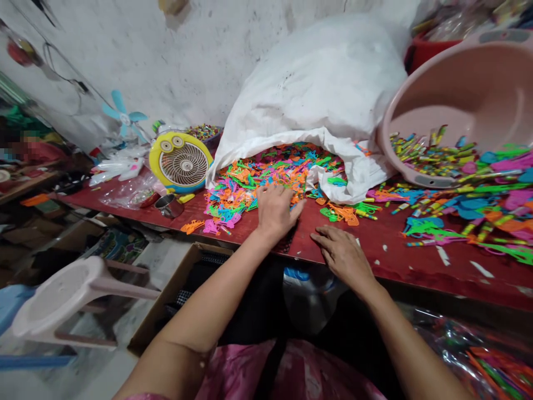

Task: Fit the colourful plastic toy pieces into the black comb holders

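A heap of small flat plastic pieces (pixel 245 180) in orange, pink, green and blue spills from the mouth of a big white sack (pixel 316 83) onto the red tabletop (pixel 303 244). My left hand (pixel 275 211) lies on the front of this heap, thumb apart and fingers bent over the pieces; its fingertips are partly hidden. Close to the table's front edge, my right hand (pixel 343 255) rests with its fingers stretched out and nothing visible in them. A small cluster of orange and green pieces (pixel 341 214) lies just beyond it.
At right, a tipped pink basin (pixel 441 100) holds small yellow-banded tubes (pixel 437 155); assembled colourful sticks (pixel 491 205) lie before it. A yellow fan (pixel 185 161) and metal cup (pixel 169 206) stand left. A plastic stool (pixel 70 294) and cardboard box (pixel 166 300) are below.
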### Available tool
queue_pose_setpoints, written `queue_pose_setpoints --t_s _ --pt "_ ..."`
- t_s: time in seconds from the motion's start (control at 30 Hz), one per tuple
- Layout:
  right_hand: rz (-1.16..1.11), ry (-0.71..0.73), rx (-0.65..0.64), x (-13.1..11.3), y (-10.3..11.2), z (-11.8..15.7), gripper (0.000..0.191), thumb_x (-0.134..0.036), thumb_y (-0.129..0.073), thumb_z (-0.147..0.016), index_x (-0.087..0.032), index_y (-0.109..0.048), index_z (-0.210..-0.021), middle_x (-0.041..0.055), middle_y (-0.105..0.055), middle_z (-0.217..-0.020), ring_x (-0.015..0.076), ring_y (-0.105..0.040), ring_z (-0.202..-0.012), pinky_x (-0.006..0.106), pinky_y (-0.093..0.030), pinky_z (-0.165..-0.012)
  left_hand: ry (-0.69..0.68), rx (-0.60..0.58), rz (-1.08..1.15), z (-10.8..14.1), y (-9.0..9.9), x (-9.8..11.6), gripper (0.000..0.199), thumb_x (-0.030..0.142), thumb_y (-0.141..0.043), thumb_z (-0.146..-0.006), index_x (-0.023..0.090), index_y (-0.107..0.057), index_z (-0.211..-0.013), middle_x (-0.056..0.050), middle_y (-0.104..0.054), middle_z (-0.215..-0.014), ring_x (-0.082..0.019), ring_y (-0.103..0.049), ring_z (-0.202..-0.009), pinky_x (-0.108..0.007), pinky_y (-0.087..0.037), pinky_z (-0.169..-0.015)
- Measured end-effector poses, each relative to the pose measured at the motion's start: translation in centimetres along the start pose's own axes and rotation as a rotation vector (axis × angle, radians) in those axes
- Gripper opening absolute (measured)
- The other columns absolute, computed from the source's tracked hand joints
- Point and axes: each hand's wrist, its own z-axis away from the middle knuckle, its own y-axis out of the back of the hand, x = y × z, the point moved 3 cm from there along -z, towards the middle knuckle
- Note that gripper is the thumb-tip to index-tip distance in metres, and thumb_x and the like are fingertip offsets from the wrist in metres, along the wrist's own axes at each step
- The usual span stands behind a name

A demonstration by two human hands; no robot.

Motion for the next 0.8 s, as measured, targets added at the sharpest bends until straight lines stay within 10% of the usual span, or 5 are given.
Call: queue_pose_setpoints --t_s 0.53,0.8 --pt "-0.127 -0.16 0.01 -0.9 -0.5 -2.5 0.031 -0.02 -0.048 -0.094 -0.023 -0.071 -0.115 0.0089 -0.066 -0.112 0.0238 -0.055 -0.105 0.037 -0.039 -0.088 -0.042 0.01 0.047 0.3 -1.2 -1.0 0.023 0.033 -0.053 -0.098 0.018 -0.069 -0.101 -0.007 -0.071 -0.087 -0.02 -0.064 -0.083 -0.032 -0.046 -0.079" --pt "-0.099 -0.312 0.233 0.8 0.5 -2.2 0.027 -0.02 -0.045 -0.093 -0.021 -0.071 -0.103 0.0097 -0.066 -0.097 0.0245 -0.055 -0.095 0.037 -0.042 -0.081 -0.084 -0.025 -0.049 0.1 -1.9 -1.2 0.023 0.033 -0.053 -0.097 0.016 -0.068 -0.101 -0.007 -0.067 -0.08 -0.021 -0.06 -0.077 -0.033 -0.044 -0.073"
